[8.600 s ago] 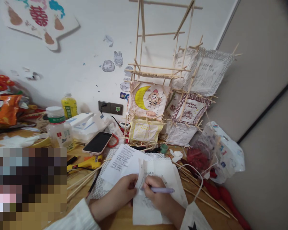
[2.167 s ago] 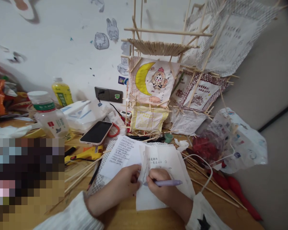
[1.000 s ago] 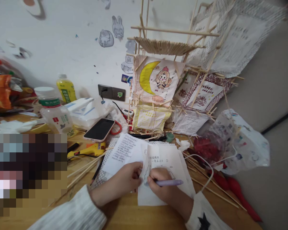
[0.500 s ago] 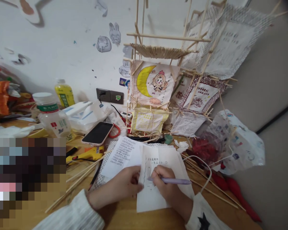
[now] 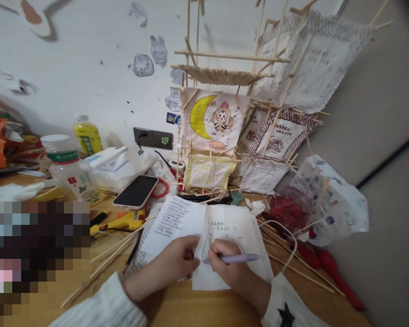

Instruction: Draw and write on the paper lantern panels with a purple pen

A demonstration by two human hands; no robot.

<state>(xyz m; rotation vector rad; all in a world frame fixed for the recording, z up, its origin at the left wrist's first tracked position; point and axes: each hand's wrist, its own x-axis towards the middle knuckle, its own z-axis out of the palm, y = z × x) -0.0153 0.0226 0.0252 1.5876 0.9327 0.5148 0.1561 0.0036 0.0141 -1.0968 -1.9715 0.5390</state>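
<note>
Purple pen (image 5: 240,258) on paper (image 5: 221,234) lettered "凌绝顶"

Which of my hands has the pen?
Your right hand holds the purple pen, tip at the drawing sheet; your left hand, at that sheet's left edge, has no pen.

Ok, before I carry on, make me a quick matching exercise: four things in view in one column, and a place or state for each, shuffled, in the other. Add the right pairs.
Things
1. slim light-purple pen
2. flat black-screened phone
3. clear plastic bottle with a white cap
4. yellow crescent moon drawing

Places or states
A. lying with its dark screen upward
B. on a pale paper panel in the wooden-stick frame
C. held in the right hand
D. standing, with a green band below its top

Pairs: 1-C, 2-A, 3-D, 4-B
</note>
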